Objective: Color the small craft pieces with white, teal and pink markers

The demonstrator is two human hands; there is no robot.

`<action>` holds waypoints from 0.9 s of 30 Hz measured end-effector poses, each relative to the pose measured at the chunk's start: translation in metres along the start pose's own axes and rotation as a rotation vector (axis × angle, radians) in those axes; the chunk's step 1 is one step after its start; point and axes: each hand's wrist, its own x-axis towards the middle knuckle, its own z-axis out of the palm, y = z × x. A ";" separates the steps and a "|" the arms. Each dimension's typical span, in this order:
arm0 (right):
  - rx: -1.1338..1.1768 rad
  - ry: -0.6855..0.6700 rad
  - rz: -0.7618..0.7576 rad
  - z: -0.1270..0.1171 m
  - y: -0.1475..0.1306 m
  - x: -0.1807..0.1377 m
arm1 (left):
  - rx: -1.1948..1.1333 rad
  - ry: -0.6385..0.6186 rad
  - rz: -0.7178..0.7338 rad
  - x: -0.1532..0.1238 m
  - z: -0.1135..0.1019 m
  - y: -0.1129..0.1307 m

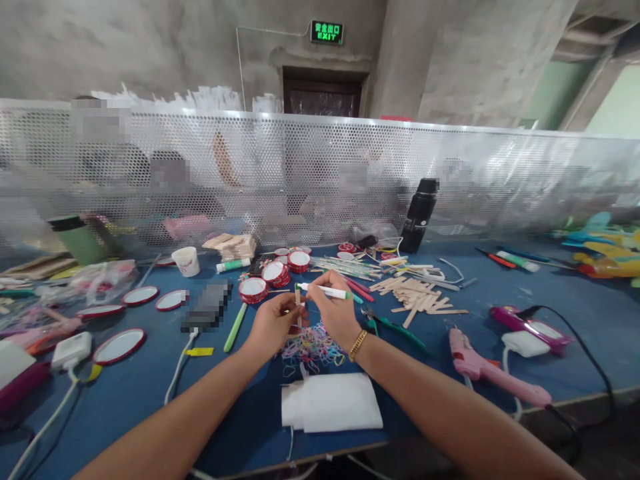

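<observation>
Wooden stick [299, 301], short and pale, stands upright over the near middle of the blue table [150, 387], pinched between the fingertips of the left hand [273, 323], which is closed on it. Nearer than the hands, at the table's front edge, lies a white folded pad [330, 403]. Between that pad and the hands sits a tangle of coloured rubber bands [313, 348]. The right hand [337, 317], with a gold bracelet [357, 345] at the wrist, is closed around a white marker [325, 291] that lies crosswise, its left end at the top of the stick. Whether the tip touches the stick cannot be told. To the right of the hands rest green-handled pliers [395, 327] and, further right, a pink glue gun [493, 370]. Beyond the hands stand red-rimmed round discs [253, 289], with a loose heap of flat sticks [420, 297] to their right and a white cup [186, 261] to their left. A black bottle [419, 215] stands upright against the perforated screen [320, 173] at the table's far side. Other people sit behind that screen, blurred. A green exit sign [327, 32] hangs on the back wall.
</observation>
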 end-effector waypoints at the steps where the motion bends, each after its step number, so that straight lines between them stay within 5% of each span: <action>1: -0.002 0.008 0.001 0.000 0.000 0.000 | -0.004 0.001 -0.006 0.000 0.000 0.001; 27: 0.083 -0.007 0.079 0.000 -0.006 0.001 | -0.237 -0.106 -0.089 -0.011 0.004 0.015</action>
